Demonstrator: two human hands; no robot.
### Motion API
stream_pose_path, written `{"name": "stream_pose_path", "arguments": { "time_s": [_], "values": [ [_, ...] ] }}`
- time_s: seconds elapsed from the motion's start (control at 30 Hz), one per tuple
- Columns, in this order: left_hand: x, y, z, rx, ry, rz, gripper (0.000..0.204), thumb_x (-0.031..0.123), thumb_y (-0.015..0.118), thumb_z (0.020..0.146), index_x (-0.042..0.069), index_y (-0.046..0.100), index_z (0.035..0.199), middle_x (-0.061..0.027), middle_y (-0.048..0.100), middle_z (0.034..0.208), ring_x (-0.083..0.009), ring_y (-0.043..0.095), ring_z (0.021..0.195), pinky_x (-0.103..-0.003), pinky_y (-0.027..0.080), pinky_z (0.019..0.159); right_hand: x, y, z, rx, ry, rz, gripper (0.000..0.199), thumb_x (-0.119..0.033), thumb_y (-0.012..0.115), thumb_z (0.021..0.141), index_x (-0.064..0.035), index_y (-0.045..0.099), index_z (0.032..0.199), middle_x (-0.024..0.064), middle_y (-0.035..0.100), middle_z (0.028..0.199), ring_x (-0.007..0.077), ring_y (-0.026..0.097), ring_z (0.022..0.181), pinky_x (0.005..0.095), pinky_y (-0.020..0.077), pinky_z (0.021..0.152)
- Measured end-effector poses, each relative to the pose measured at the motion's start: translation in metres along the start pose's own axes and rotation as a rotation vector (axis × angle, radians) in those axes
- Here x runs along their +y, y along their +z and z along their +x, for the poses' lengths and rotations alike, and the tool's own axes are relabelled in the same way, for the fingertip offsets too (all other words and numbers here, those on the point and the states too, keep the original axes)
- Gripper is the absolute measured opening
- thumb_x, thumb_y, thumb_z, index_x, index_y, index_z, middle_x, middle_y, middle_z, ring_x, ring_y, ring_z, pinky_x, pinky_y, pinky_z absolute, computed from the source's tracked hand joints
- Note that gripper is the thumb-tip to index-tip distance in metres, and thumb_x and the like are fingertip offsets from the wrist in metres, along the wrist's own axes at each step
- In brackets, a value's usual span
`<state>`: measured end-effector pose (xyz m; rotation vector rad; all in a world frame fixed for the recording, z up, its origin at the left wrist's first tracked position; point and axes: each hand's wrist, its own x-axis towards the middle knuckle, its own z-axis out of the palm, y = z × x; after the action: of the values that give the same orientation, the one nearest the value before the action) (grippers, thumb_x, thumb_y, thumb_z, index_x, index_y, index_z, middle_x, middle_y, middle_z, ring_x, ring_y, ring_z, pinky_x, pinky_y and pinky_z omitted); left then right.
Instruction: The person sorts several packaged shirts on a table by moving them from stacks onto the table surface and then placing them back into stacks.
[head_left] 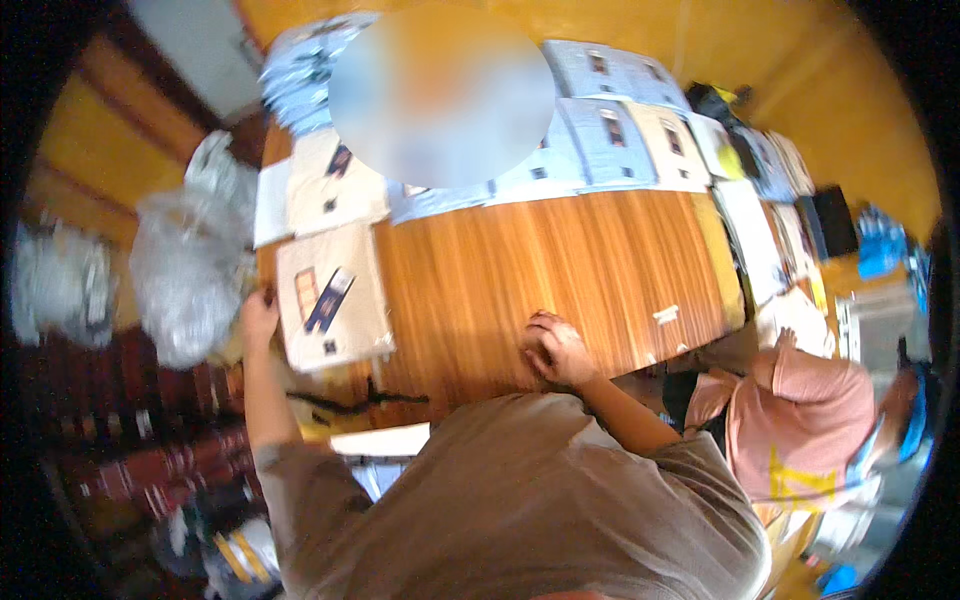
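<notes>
A beige folded shirt point(355, 290) in a clear bag lies at the left end of the wooden table, with a dark tag and a small black square on its front. Just left of it, at the table's edge, is my left hand point(260, 315); its fingers are blurred and partly hidden, so a grip cannot be made out. My right hand point(557, 348) rests over the table near its front edge, fingers loosely bent and apart, holding nothing visible. Black straps or cord point(365, 397) lie at the front edge between my arms.
Packed blue shirts point(605, 145) and beige ones line the table's far side; a blurred disc covers part of them. Stacked bags point(300, 75) rise at far left. Clear plastic bags point(190, 270) bulge beside the table. Another person in a pink shirt point(800, 425) is at right.
</notes>
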<state>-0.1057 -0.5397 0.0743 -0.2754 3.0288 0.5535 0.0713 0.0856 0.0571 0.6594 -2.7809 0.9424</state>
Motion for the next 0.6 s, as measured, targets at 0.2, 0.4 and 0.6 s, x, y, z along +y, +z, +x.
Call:
{"name": "stream_pose_path", "arguments": {
  "time_s": [0.2, 0.4, 0.6],
  "values": [
    [0.123, -0.032, -0.051, 0.391, 0.092, -0.475, 0.044, 0.025, 0.062, 0.105, -0.01, 0.059, 0.133, -0.0212, 0.069, 0.123, -0.0295, 0.068, 0.109, -0.037, 0.054, 0.095, 0.01, 0.002, -0.009, -0.025, 0.044, 0.009, 0.046, -0.029, 0.07, 0.094, -0.0071, 0.057, 0.133, 0.0158, 0.053, 0.142, 0.038, 0.047, 0.138, 0.051, 0.0408, 0.112],
    [0.316, 0.086, -0.158, 0.099, 0.228, -0.732, 0.048, 0.023, 0.057, 0.105, -0.001, 0.047, 0.145, -0.0172, 0.055, 0.143, -0.0311, 0.047, 0.139, -0.046, 0.034, 0.119, 0.025, 0.009, -0.015, -0.114, 0.066, 0.005, 0.049, -0.029, 0.073, 0.093, -0.0094, 0.058, 0.136, 0.0126, 0.054, 0.141, 0.0352, 0.05, 0.134, 0.0488, 0.0436, 0.107],
    [0.399, 0.183, -0.183, 0.03, 0.358, -0.151, 0.067, 0.034, 0.059, 0.102, 0.0, 0.037, 0.156, -0.0337, 0.03, 0.16, -0.0503, 0.029, 0.149, -0.06, 0.024, 0.122, 0.092, -0.044, 0.007, -0.281, -0.063, 0.036, 0.057, -0.038, 0.073, 0.093, -0.0092, 0.056, 0.14, 0.0134, 0.052, 0.147, 0.0373, 0.046, 0.139, 0.0504, 0.0372, 0.116]
  ]
}}
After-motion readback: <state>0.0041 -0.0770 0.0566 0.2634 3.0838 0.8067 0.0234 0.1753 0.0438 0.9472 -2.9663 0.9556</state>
